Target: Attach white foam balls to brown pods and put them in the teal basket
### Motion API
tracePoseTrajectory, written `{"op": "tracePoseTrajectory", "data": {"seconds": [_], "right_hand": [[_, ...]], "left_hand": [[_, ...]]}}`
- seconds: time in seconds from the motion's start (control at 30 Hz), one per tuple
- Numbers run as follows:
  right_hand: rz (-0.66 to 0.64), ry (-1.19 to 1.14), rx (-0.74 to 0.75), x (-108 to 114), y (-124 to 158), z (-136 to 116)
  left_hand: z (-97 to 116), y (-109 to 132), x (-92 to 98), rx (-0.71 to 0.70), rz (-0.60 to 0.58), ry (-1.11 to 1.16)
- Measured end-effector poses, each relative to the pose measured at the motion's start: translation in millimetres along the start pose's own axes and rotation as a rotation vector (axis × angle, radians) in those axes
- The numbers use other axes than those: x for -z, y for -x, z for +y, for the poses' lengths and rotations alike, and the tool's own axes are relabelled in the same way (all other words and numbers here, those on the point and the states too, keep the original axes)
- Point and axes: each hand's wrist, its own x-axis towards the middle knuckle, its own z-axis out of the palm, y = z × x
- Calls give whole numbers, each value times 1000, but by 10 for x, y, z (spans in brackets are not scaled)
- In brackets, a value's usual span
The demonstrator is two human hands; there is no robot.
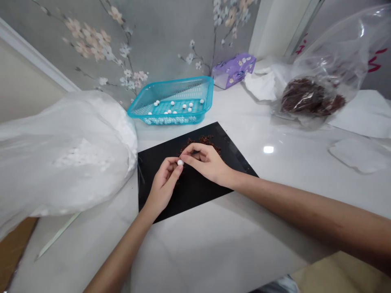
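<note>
Over a black mat (201,191) my two hands meet. My left hand (163,185) pinches a small white ball (180,162) at its fingertips. My right hand (204,162) has its fingers curled and its fingertips touch the same ball. Behind my right hand a heap of dark brown shreds (203,141) lies on the mat. At the back stands a turquoise basket (174,101) with several white balls inside.
A big white plastic bag (61,154) fills the left side. A clear bag of brown shreds (314,95) lies at the back right, beside white tissue (262,83) and a purple tissue box (233,69). A thin white stick (58,235) lies near the left edge.
</note>
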Motion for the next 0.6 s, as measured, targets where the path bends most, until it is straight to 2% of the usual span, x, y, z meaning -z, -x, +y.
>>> {"op": "tracePoseTrajectory", "data": {"seconds": [0.2, 0.47, 0.6], "right_hand": [[-1, 70, -35, -1, -12, 29], [-30, 66, -68, 6, -17, 37], [-23, 65, -49, 10, -23, 62]], "left_hand": [[16, -4, -13, 6, 84, 23], [2, -20, -6, -36, 125, 27], [10, -11, -6, -32, 107, 13]]}}
